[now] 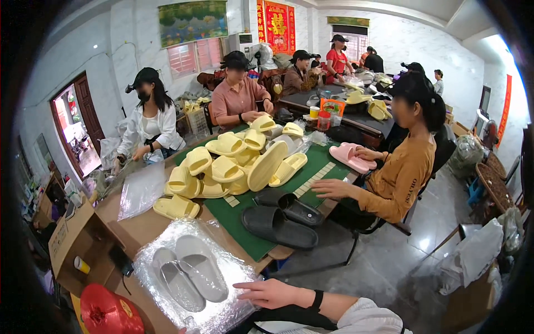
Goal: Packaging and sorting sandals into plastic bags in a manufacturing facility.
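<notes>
The one hand in view, which side I cannot tell point(271, 293), lies flat with its grip released, fingertips just beside the clear bag point(222, 312) that wraps the grey slippers point(189, 273) at the near tabletop point(144, 228) edge; best to smooth the film flat and keep the pair aligned. A brown carton point(78, 239) stands left, a red bag point(108, 312) below, red banners point(276, 25) on the far wall.

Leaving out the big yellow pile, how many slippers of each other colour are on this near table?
Grey slippers, in the clear plastic bag: 2
Black slippers, on the green mat: 2
Pink slippers, at the far edge under a co-worker's hand: 2
Total: 6
</notes>
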Tool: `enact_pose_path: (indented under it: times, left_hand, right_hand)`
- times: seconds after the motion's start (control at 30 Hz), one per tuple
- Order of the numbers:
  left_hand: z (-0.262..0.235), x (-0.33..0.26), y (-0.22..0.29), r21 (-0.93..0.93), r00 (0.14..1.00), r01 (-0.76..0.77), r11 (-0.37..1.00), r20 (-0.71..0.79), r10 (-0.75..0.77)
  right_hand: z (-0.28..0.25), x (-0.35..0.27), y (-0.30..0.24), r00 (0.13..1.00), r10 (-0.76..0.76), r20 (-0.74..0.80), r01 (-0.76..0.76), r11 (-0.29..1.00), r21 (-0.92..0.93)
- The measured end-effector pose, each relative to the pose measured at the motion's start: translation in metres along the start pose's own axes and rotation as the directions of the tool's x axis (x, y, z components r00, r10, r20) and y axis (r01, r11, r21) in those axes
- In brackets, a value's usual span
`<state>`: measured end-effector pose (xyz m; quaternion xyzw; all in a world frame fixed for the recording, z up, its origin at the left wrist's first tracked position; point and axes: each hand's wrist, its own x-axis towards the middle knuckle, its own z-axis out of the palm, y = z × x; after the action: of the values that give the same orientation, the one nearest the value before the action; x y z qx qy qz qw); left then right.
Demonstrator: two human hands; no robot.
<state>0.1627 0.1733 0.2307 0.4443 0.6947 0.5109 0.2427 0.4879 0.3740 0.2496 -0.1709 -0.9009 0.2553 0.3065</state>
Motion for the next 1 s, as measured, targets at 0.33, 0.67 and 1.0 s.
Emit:
enact_pose_path:
  times: [0.33, 0.67, 1.0]
  left_hand:
    - [-0.016, -0.003, 0.020, 0.315, 0.956, -0.292, 0.903, 0.115, 0.269]
    - [-0.003, 0.010, 0.033, 0.447, 0.833, -0.553, 0.703, 0.261, 0.488]
    - [-0.009, 0.030, -0.017, 0.079, 0.998, 0.025, 0.997, -0.061, -0.021]
  right_hand:
    - [0.006, 0.000, 0.016, 1.000, -0.010, -0.011, 0.010, 1.000, 0.027]
    - [-0.002, 0.001, 0.008, 0.994, 0.066, -0.092, -0.045, 0.977, 0.209]
    - [0.011, 0.021, 0.014, 0.904, 0.393, -0.165, -0.331, 0.891, 0.310]
